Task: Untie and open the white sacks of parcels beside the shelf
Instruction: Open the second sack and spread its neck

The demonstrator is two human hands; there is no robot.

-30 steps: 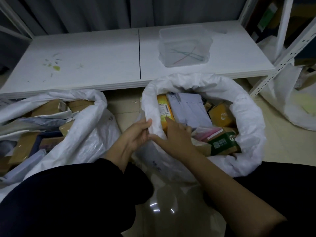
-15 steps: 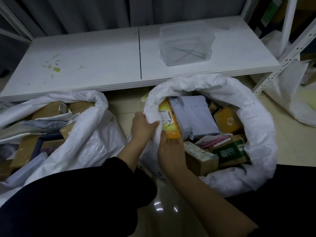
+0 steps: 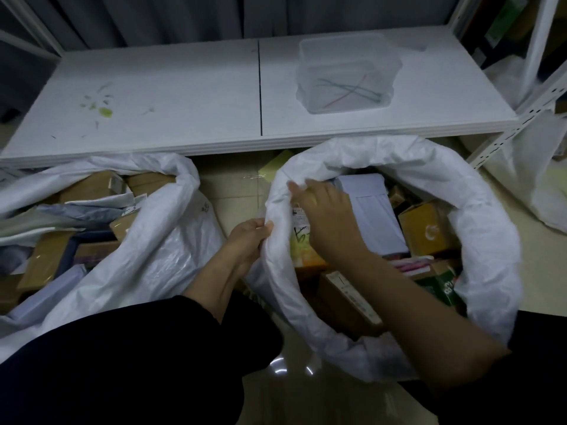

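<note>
The crinkled white sack (image 3: 478, 228) gapes round, rim rolled down around cardboard boxes (image 3: 426, 231), left hand (image 3: 250, 237) pinching its edge, right hand (image 3: 325, 216) inside, blurred, grip unclear.

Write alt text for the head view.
A person's left hand grips the rolled rim of an open white sack of parcels; the right hand touches the rim farther along. Another open sack lies left, by a white shelf.

Two open white sacks (image 3: 478, 234) (image 3: 165, 228), seemingly parcel-filled
</note>
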